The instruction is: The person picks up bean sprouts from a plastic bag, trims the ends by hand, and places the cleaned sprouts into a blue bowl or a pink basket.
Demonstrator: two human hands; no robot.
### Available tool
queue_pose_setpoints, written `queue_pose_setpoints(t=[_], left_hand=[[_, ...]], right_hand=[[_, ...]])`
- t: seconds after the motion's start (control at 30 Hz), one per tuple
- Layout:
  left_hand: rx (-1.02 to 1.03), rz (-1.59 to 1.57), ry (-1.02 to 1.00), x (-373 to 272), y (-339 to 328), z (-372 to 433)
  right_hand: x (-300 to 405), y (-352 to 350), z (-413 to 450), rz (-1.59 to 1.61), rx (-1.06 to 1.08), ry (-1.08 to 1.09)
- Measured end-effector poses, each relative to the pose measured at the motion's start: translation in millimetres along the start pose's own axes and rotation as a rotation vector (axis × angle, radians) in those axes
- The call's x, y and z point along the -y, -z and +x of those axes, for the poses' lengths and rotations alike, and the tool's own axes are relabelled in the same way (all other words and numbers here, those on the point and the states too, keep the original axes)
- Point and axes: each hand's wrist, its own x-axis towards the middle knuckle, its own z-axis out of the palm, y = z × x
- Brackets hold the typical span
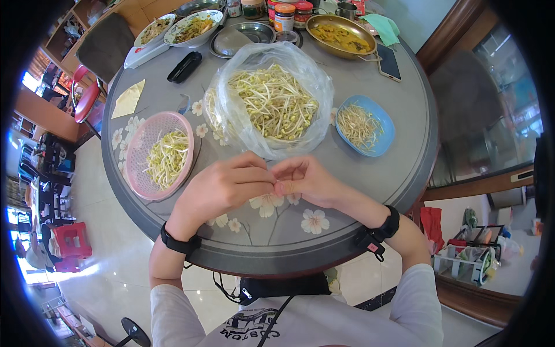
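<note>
My left hand (227, 182) and my right hand (311, 180) meet at the fingertips above the near part of the table, just in front of a clear plastic bag (323, 93). Both pinch at a small pale piece, seemingly a bean sprout, mostly hidden by the fingers. The bag is open and full of bean sprouts (277, 102) with yellow heads. Left of my left hand, a pink plastic colander (135, 169) holds a smaller heap of sprouts (168, 158). Beyond my right hand, a blue plastic dish (387, 126) contains thin, pale root trimmings (357, 126).
The round table (282, 256) has a grey floral cover. At its far side are bowls of food (195, 28), a metal tray (260, 31), jars (285, 17), a golden pan (338, 37) and a phone (389, 63). A black case (184, 67) and yellowish paper (128, 99) lie left.
</note>
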Motion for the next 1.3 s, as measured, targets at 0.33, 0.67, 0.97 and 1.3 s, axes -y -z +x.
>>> queue_pose_setpoints(t=[0.33, 0.67, 0.97, 1.3], left_hand=[[-0.046, -0.023, -0.002, 0, -1, -2], [-0.072, 0.01, 0.155, 1, -1, -8], [-0.033, 0.037, 0.282, 1, -6, -2], [-0.01, 0.023, 0.208, 8, -3, -2]], right_hand=[[-4, 0, 3, 0.059, -0.046, 0.069], [3, -5, 5, 0.17, -0.091, -0.026], [6, 0, 1, 0.194, -0.133, -0.044], [13, -4, 1, 0.104, -0.198, 0.032]])
